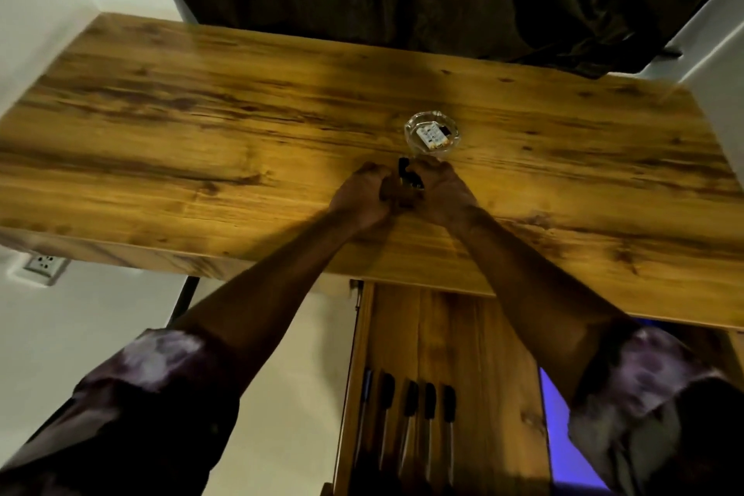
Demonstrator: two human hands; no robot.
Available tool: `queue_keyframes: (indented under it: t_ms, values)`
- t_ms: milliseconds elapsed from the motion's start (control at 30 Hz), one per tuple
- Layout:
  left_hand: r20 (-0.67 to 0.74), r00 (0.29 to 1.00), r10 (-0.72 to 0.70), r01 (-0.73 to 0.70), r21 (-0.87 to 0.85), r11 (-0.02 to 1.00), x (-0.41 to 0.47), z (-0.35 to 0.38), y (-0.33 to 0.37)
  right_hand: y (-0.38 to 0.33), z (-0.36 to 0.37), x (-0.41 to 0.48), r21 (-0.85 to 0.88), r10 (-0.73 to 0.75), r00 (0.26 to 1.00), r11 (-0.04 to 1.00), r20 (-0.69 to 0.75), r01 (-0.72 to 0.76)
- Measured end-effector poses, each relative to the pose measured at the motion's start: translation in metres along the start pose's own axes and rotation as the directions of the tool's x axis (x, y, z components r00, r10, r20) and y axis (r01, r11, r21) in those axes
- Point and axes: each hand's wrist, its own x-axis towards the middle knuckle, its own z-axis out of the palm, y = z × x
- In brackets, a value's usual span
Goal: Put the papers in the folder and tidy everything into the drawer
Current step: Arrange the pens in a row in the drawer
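Counted on and under the table (pixel 201 125)

Five pens (pixel 408 415) in one open drawer (pixel 503 374); one glass dish (pixel 431 132); two hands (pixel 362 193); one wall socket (pixel 45 264).

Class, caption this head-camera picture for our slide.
Both hands, left and right, grip a small black object above the wooden desk, near a clear glass ashtray.

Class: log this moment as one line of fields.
hands: left and right together on small black object | drawer: open, pens inside | glass dish: on desk

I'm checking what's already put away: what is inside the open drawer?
In the drawer, five pens lie side by side; something blue-violet is at its right. The right sleeve covers the rest.
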Motion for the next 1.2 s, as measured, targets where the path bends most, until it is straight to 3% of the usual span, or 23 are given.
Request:
queue_keyframes:
  t_ms: [167, 400, 733, 867, 1200]
  values:
    - [0.03, 0.999, 0.036, -0.035, -0.025, 0.999, 0.016, 0.004, 0.003, 0.0, 0.004, 0.0, 0.05, -0.03, 0.999, 0.998, -0.018, 0.031]
    - [0.192, 0.978, 0.078, -0.086, 0.033, 0.996, 0.043, 0.004, 0.005, 0.012, -0.002, -0.009, 0.035, -0.039, 0.999, 0.999, -0.015, 0.039]
    - [0.084, 0.992, 0.095, -0.108, 0.16, 0.981, 0.053, 0.013, 0.0, 0.029, -0.013, -0.046, 0.096, 0.015, 0.996, 0.995, 0.086, -0.023]
    - [0.074, 0.995, 0.072, -0.08, 0.113, 0.99, 0.05, 0.013, 0.005, 0.03, -0.016, -0.062, 0.097, 0.047, 0.993, 0.994, 0.109, -0.057]
    - [0.024, 0.99, 0.138, -0.135, -0.098, 0.986, -0.037, 0.038, 0.019, 0.021, -0.019, -0.132, 0.151, -0.094, 0.993, 0.985, 0.067, 0.083]
